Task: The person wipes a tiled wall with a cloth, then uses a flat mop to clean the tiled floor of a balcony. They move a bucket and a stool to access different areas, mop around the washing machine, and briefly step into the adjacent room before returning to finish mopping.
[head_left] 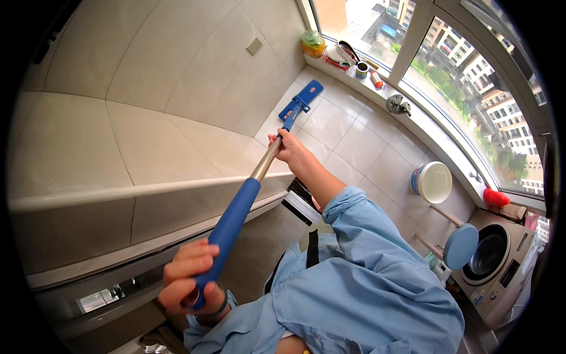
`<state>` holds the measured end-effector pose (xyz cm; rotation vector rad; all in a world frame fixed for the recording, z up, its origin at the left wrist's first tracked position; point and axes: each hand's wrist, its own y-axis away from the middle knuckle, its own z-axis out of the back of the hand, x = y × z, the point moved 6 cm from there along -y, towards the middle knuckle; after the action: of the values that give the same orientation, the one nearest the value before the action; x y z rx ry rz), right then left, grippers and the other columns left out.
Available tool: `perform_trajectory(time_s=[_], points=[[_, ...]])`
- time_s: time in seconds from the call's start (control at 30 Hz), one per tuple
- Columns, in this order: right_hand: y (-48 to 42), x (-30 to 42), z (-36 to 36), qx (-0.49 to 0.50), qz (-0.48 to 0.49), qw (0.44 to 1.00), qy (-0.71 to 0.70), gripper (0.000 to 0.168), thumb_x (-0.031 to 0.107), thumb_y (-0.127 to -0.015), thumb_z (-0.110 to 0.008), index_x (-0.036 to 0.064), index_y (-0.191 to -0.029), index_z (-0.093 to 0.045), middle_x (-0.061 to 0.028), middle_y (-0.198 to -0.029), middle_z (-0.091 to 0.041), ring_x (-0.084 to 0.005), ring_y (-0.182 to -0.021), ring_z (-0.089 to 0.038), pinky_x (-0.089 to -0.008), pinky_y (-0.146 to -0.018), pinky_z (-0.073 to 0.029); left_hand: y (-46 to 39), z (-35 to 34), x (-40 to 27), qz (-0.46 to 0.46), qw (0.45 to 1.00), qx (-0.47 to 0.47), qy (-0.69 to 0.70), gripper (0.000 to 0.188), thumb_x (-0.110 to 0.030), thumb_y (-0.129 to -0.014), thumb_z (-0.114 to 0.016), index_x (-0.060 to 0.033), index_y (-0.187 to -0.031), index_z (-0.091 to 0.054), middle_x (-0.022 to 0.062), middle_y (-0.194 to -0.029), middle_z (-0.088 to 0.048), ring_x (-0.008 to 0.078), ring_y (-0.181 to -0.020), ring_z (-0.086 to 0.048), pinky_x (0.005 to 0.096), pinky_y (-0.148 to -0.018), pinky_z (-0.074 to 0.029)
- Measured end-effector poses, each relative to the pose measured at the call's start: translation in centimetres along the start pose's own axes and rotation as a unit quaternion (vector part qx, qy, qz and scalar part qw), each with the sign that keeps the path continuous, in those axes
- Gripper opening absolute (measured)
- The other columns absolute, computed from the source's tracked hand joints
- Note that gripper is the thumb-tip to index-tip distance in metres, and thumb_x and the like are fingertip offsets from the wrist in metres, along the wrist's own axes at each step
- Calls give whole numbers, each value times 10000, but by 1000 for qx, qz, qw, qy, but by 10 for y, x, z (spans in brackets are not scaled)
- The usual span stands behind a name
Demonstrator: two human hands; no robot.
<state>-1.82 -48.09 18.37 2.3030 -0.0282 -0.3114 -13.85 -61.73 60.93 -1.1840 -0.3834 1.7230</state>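
Note:
A flat mop has a blue plastic head [301,101] lying on the tiled floor near the wall corner, under the window ledge. Its metal pole [266,158] runs down towards me and ends in a thick blue grip [234,219]. My left hand [191,278], with a dark band at its wrist, is closed around the top end of that grip. Further down, just above the mop head's joint, my right hand [284,145] wraps the pole. Both my sleeves are light blue, the right one rolled up at the elbow.
Left runs a tiled wall with a ledge [150,190]. The windowsill [442,137] holds a glass jar [313,43], a can [361,70], a grey cloth [398,105] and a red bottle [496,198]. A bucket [435,182], a blue-seated stool [460,246] and a washing machine [495,261] stand right.

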Motion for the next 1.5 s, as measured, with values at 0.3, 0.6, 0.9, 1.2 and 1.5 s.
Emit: perform_trajectory(time_s=[0.3, 0.6, 0.9, 1.2, 1.5], points=[[36, 2, 8, 53, -7, 995, 82, 110, 150, -801, -473, 70, -791, -399, -57, -683, -504, -160, -627, -525, -288, -538, -462, -17, -1, 7, -63, 996, -56, 30, 285, -260, -793, -507, -56, -812, -309, 134, -732, -500, 219, -546, -542, 326, -453, -466], [193, -16, 96, 71, -25, 997, -5, 78, 93, -777, -453, 46, -812, -402, -98, -769, -505, -211, -725, -535, -386, -668, -466, -38, 48, -39, -92, 925, -79, 360, 247, -300, -827, -421, -122, -720, -288, 6, -533, -380, 99, -410, -382, 230, -422, -360], [137, -25, 59, 14, -5, 999, 34, 150, 191, -797, -439, 49, -773, -396, -72, -641, -501, -172, -609, -511, -359, -595, -446, -40, 46, -16, -55, 942, -198, 267, 301, -261, -804, -464, -106, -627, -277, -9, -504, -355, 60, -406, -379, 171, -416, -319], [21, 21, 5, 10, 17, 996, 81, 179, 203, -800, -449, 64, -759, -345, -44, -547, -415, -153, -482, -485, -282, -442, -435, -12, -6, 29, -59, 950, -81, 296, 321, -297, -800, -465, -100, -639, -269, 12, -474, -389, 96, -361, -390, 185, -422, -326], [-59, 43, -31, -55, 11, 967, 249, 157, 217, -793, -436, 91, -838, -354, -34, -603, -453, -149, -531, -503, -321, -484, -458, -2, -36, 73, 12, 978, -8, 210, 239, -239, -797, -437, -96, -702, -271, 23, -474, -425, 119, -365, -435, 240, -421, -359]])
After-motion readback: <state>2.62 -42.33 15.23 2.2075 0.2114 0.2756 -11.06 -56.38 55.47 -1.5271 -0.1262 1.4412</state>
